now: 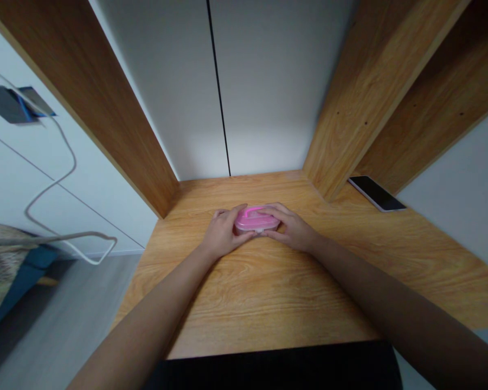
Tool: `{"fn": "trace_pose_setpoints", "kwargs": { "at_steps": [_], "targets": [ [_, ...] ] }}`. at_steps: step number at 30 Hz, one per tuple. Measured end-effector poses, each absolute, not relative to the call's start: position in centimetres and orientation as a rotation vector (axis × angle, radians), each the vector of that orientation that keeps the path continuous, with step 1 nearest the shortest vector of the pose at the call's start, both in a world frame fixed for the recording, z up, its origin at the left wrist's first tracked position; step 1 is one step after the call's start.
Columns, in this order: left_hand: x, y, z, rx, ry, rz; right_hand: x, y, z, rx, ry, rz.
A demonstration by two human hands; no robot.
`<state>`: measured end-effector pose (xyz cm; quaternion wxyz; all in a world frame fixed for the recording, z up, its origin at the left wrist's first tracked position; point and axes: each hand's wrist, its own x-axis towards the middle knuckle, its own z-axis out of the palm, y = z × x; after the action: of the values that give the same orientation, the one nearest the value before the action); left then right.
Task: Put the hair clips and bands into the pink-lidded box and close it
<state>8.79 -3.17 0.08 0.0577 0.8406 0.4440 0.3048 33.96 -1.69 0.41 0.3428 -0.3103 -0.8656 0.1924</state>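
Note:
A small plastic box with a pink lid (257, 220) rests on the wooden table, its bright pink handle on top and a pale clasp at the front. From the left side my left hand (223, 230) is closed around it, thumb along the front near the clasp. On the opposite side my right hand (291, 227) grips the box too, with its thumb at the front and fingers over the lid. The lid appears to sit on the box. My fingers hide both ends of it.
A phone (377, 193) lies at the right by the wooden upright (341, 119). Another wooden panel (117, 124) stands on the left, with white panels (260, 97) behind the table (268, 303). A white cable (74, 157) hangs from a wall socket (8, 104) at far left.

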Motion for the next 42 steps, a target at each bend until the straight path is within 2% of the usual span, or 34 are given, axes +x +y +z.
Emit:
{"fn": "trace_pose_setpoints", "kwargs": {
  "at_steps": [42],
  "targets": [
    [8.07, -3.03, 0.14, 2.424, 1.1, 0.938, 34.02, -1.53, 0.16, -0.817, -2.25, 0.539]
  ]
}}
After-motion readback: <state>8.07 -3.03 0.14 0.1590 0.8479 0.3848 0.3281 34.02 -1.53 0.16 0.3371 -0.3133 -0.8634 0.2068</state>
